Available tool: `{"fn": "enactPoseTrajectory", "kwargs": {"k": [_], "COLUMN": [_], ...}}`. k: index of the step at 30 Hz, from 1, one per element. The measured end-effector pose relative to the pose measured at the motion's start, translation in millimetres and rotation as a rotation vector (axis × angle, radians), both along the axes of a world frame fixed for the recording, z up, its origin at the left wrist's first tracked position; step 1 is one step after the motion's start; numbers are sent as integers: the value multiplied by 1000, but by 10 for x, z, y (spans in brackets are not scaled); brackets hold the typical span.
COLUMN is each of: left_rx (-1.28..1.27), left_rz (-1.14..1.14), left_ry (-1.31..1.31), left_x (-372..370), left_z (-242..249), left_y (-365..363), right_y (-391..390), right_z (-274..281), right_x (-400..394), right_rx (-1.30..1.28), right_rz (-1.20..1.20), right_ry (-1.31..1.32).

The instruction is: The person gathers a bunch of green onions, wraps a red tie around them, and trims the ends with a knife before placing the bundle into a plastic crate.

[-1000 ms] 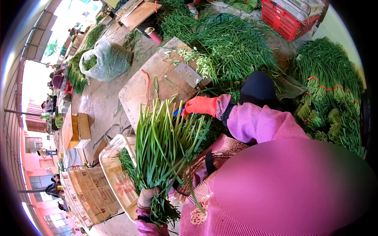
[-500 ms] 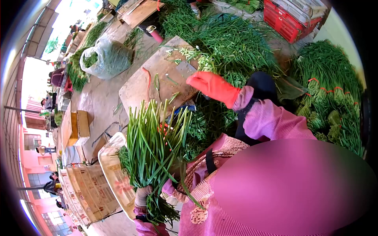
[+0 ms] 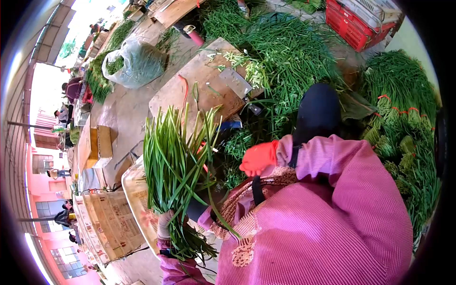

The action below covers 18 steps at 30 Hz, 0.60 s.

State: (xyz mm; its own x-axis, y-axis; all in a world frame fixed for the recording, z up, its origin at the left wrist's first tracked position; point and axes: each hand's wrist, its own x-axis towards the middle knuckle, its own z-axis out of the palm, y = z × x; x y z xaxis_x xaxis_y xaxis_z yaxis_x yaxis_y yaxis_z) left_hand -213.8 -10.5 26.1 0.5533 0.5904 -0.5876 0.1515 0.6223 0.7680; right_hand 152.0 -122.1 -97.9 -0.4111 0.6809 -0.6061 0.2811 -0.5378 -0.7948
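My left hand (image 3: 165, 224), in a pale glove, is wrapped round the lower part of a big bunch of garlic chives (image 3: 173, 161). The long green leaves fan out above the grip, and shorter ends hang below it. Near my lap is my right hand (image 3: 259, 159) in an orange-red glove, fingers curled; whether anything is inside them is hidden. A wide-bladed knife (image 3: 236, 82) lies on the wooden board (image 3: 166, 99), its dark handle past the board's edge. A red band (image 3: 184, 95) and cut scraps lie there too.
Loose greens (image 3: 294, 52) are heaped beyond the board. Banded bunches (image 3: 399, 95) are piled at right, near a red crate (image 3: 354, 26). A pale plastic basket (image 3: 135, 190) stands beside the bunch; a plastic bag (image 3: 137, 66) and cardboard box (image 3: 99, 145) are on the floor.
My right hand has moved from beside the knife on the board back toward my lap, and its fingers are now curled. The knife's handle now shows. My left hand still holds the bunch.
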Motion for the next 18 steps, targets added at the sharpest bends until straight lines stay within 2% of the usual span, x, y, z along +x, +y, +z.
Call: {"fn": "enactPoseTrajectory", "kwargs": {"k": [1,2,3,4,6,7,8,9,10,11,12,13,14,15,16,18], "left_rx": [4,7,10,18,230,211,223,289,352,642,846,810,772,1353,1084,1818], "left_rz": [0,-25,-50,-49,-139,-2,2,-106,-212,-561,-537,-553,-570,-882,-758,-1159], "left_ry": [1,-87,-175,-174,-27,25,17,150,284,463,392,468,543,571,577,801], "left_x": [-12,-19,-7,10,104,140,95,21,-50,102,141,49,373,577,462,536], "left_z": [-14,-46,-46,-25,56,124,100,60,32,241,103,141,481,548,582,697], "left_y": [32,71,90,104,94,47,116,228,327,364,344,289,26,-75,-155,-408], "right_y": [113,74,90,144,241,297,372,610,547,746,817,841,845,862,851,850], "right_z": [-439,-684,-255,-236,-264,-271,-302,-135,-99,-332,-275,-231,-165,-138,-100,-72], "right_x": [-203,-376,-461,-558,-749,-842,-957,-1116,-1007,-1042,-1013,-980,-957,-925,-921,-913], "right_rx": [-55,-54,4,11,-105,-123,-140,-180,-236,-191,-175,-164,-150,-139,-136,-119], "right_rz": [32,-76,11,14,-80,-142,-203,-411,-456,-407,-424,-439,-444,-448,-447,-441], "right_ry": [206,347,176,176,566,731,892,1122,1214,1487,1589,1606,1613,1598,1574,1519]}}
